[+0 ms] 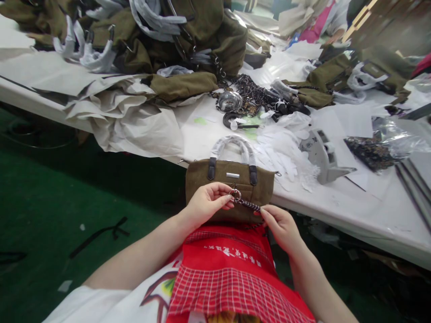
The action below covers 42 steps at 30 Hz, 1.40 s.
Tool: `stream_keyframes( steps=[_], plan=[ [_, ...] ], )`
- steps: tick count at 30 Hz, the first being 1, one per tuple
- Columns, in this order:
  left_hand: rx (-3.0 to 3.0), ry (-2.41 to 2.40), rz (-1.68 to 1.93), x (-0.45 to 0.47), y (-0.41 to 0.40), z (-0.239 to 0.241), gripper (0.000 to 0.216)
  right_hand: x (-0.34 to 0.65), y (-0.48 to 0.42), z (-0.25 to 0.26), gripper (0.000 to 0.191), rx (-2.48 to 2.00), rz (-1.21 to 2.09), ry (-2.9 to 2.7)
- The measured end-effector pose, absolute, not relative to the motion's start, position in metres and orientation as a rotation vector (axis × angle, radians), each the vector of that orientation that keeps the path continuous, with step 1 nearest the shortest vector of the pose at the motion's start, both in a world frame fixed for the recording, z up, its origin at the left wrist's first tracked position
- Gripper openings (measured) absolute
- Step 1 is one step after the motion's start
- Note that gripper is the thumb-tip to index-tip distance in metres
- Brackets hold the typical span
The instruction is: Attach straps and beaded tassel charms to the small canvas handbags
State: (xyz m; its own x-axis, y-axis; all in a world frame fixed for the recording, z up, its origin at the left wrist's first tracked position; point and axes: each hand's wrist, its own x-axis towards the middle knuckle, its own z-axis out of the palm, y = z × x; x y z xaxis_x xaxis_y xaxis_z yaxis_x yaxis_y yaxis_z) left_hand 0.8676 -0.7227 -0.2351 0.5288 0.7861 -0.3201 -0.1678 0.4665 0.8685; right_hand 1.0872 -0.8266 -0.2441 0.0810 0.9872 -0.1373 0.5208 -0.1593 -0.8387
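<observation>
A small olive-brown handbag [202, 179] with paper-wrapped handles rests against the table edge, above my red checked apron [232, 278]. My left hand [207, 204] is closed, pinching a metal ring [236, 194] at the bag's front. A dark braided chain [249, 205] runs from the ring to my right hand [281, 226], which is closed and pinches the chain's other end. Both hands lie over the lower half of the bag.
The white table [353, 211] carries a heap of olive bags [175, 36] at the back, crumpled wrapping paper [128, 116], a pile of dark chains [252, 96], a tape roll [230, 101] and plastic bags [397, 139]. Green floor [50, 202] lies to the left. Another person sits at the far right.
</observation>
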Motion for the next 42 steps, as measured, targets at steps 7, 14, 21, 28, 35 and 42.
stream_keyframes(
  steps=[7,14,21,28,35,42],
  plan=[
    [1.013,0.843,0.68,0.865,-0.725,-0.222,0.027,1.072,-0.823,-0.229,0.017,-1.646,0.519,-1.57],
    [0.988,0.841,0.673,0.869,-0.73,-0.219,0.027,1.048,-0.808,-0.212,0.012,-1.548,0.534,-1.672],
    [0.985,0.8,0.599,0.868,-0.734,-0.223,0.029,1.038,-0.797,-0.219,0.01,-1.453,0.729,-1.521],
    [1.793,0.864,0.906,0.861,-0.737,-0.205,0.022,1.04,-0.796,-0.211,0.015,-1.441,0.848,-1.322],
    [1.633,0.811,0.847,0.871,-0.737,-0.201,0.017,1.035,-0.798,-0.193,0.016,-1.413,0.694,-1.448],
    [1.282,0.653,0.64,0.865,-0.724,-0.199,0.03,1.049,-0.788,-0.187,0.029,-1.417,0.687,-1.725]
  ],
)
